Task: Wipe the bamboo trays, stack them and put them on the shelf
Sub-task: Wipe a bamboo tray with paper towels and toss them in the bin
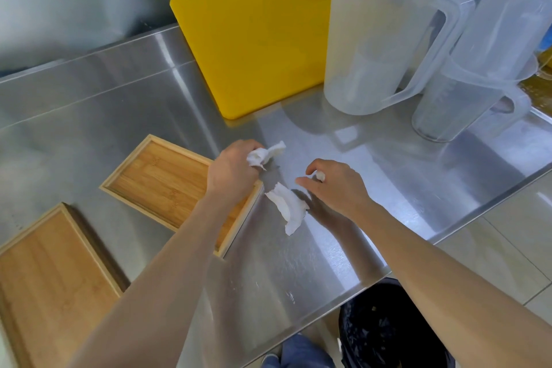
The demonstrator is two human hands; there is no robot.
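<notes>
Now, near tray: one bamboo tray (162,179) lies flat on the steel worktop (298,263), open side up, partly under the left forearm.
Second tray: another bamboo tray (50,278) lies at the lower left of the worktop, apart from the first one, cut by the picture edge.
Left hand: the left hand (231,169) is above the right end of the near tray, fingers curled tight on a crumpled white tissue (265,154) that sticks out to the right of the fist.
Right hand: the right hand (336,185) hovers over the bare worktop, right of the tray; thumb and fingers pinch a small white scrap (320,176).
Loose piece: a torn white tissue piece (288,206) is between the two hands, just beside the tray's right edge; I cannot tell if it lies on the worktop or is in the air.
Behind: a yellow cutting board (257,48) leans at the back of the worktop.
Far right: two clear plastic jugs (379,48) with handles stand beside the board, close to each other.
Below: a bin with a black bag (385,329) stands on the floor under the worktop edge.
</notes>
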